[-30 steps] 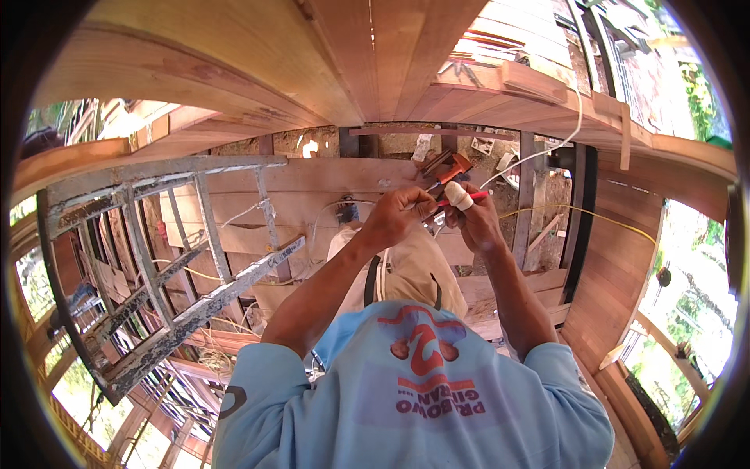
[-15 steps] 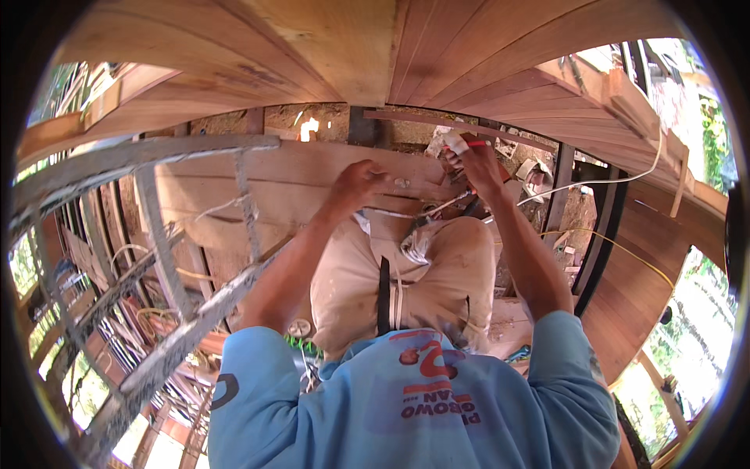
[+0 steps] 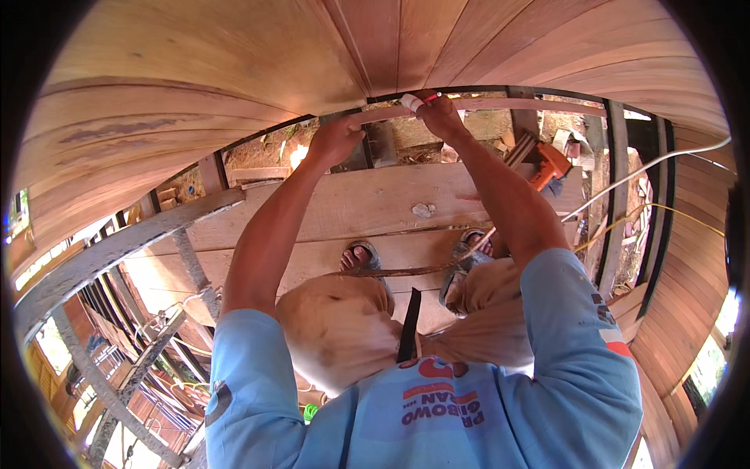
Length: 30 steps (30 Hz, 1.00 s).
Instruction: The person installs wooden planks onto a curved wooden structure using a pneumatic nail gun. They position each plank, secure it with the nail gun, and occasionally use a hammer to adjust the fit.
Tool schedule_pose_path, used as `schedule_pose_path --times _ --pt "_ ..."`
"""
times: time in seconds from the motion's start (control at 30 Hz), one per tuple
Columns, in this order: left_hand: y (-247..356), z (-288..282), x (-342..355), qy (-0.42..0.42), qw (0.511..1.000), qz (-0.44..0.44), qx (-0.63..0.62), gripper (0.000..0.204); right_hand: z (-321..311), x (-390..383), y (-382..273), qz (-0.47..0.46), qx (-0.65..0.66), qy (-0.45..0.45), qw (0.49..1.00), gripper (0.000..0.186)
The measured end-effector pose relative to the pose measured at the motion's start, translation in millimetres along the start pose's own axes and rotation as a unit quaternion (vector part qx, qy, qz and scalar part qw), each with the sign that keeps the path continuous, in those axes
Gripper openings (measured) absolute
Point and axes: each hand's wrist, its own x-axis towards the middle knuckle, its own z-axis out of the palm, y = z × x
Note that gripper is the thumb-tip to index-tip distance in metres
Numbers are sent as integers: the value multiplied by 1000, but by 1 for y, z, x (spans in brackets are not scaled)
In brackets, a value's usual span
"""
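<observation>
Running below one wall (image 3: 258, 55), one strip (image 3: 504, 103) has its left end pinched in the left hand (image 3: 336, 142). The right hand (image 3: 441, 119), curled round one red pen (image 3: 433, 97), seems to touch the strip too. One orange tool (image 3: 553, 166) lies rightward, two sandals (image 3: 374, 258) below.

Building site
Plank wall (image 3: 234, 47) in front; bare boards (image 3: 351, 195) underfoot; stained metal frame (image 3: 125, 252) at left; wood scraps (image 3: 262, 173) on dirt
</observation>
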Motion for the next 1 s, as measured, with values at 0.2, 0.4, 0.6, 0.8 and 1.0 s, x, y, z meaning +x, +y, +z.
schedule_pose_path --times 0.2,0.4,0.6,0.8,1.0 --pt "-54 45 34 59 998 11 26 30 42 27 49 -83 34 34 995 45" --pt "-95 66 6 86 993 -76 5 36 61 31 50 -55 63 35 996 43" --pt "-132 74 -14 33 987 -152 -43 36 62 48 76 -24 0 60 998 36" --pt "-144 79 -12 33 989 -141 -37 35 66 42 74 -4 -16 80 997 40" --pt "-132 74 -15 35 993 -113 -12 41 67 48 79 1 -55 107 993 45"
